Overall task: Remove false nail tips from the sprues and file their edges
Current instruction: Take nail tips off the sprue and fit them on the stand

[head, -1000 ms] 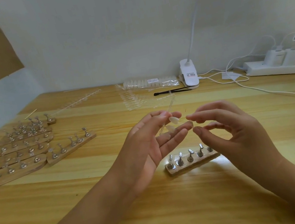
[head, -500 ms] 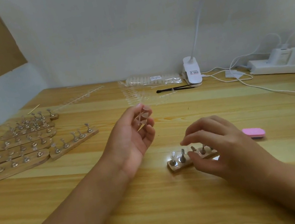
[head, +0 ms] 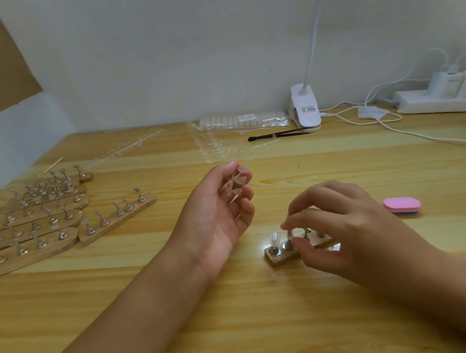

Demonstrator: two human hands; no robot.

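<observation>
Sprue (head: 234,183) remains in left hand (head: 217,219); right hand (head: 344,231) reached stand (head: 277,257).

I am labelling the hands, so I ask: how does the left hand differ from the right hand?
The left hand is raised, palm showing, pinching a sprue. The right hand is low, back showing, fingers curled over the small peg stand. Both are bare.

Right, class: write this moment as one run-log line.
left hand: holds sprue of nail tips | right hand: fingers at small wooden stand | pink buffer block: on table, untouched
</observation>
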